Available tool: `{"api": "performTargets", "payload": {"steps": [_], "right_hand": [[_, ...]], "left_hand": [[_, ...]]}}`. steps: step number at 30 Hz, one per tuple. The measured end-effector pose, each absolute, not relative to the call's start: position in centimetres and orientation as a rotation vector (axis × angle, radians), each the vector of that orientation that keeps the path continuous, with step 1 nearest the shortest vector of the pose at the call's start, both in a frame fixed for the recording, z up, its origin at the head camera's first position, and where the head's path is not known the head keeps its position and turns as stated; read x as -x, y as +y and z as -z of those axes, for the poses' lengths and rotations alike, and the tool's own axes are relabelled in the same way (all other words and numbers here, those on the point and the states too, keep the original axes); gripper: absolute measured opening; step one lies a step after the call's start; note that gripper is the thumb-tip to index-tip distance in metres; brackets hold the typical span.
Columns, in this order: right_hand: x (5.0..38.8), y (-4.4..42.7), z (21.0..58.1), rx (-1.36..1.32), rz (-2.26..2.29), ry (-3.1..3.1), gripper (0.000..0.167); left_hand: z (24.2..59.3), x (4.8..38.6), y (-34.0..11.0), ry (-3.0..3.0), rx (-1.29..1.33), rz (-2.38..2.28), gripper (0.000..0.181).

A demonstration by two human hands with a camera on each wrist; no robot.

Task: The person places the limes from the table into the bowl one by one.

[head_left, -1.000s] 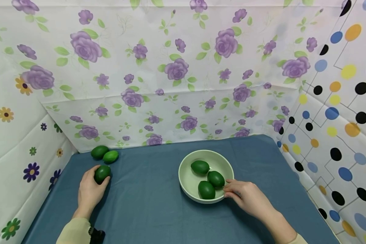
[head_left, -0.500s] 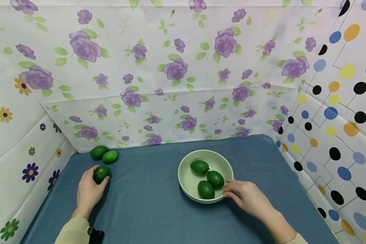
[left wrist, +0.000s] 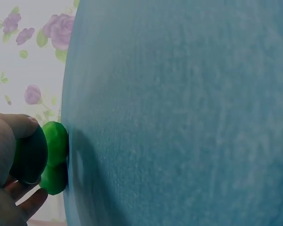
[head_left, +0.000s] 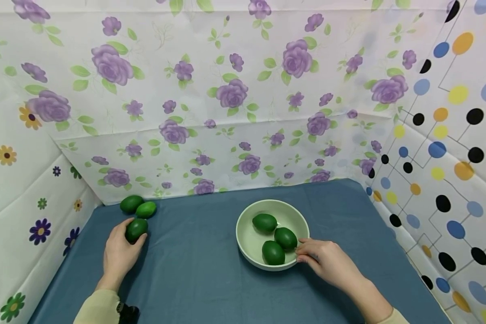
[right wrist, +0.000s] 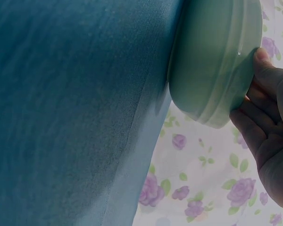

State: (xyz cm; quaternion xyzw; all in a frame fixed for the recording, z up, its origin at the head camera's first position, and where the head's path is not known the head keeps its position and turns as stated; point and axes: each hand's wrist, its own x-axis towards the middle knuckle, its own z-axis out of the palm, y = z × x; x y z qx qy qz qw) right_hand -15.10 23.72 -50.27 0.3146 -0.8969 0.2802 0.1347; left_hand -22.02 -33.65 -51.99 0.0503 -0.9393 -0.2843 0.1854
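On the left, my left hand [head_left: 121, 252] holds a dark green lime [head_left: 136, 230] between thumb and fingers. In the left wrist view this held lime [left wrist: 30, 155] looks slightly off the cloth. Just beyond it lie another dark green lime [head_left: 131, 204] and a brighter green lime [head_left: 146, 210], side by side. My right hand [head_left: 330, 261] pinches the right rim of a pale green bowl [head_left: 249, 243]. The right wrist view shows the thumb at the rim of the bowl [right wrist: 207, 66] and fingers against its outer side. Three dark green limes [head_left: 273, 253] lie inside the bowl.
A blue cloth [head_left: 194, 256] covers the table. Behind it hangs a white sheet with purple roses [head_left: 227, 135]. A flower-patterned sheet [head_left: 28, 189] borders the left side and a dotted one [head_left: 437, 180] the right.
The left hand and its lime have shifted very slightly to the right. The right hand still grips the bowl rim, and the bowl stays in place.
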Motion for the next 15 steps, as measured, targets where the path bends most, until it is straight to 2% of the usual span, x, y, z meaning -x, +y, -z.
{"api": "performTargets", "payload": {"steps": [15], "right_hand": [[15.1,23.6,50.2,-0.901,-0.799,-2.602,0.014]], "left_hand": [[51.8,22.3,-32.2,-2.609,-0.059,0.822,0.064]]}}
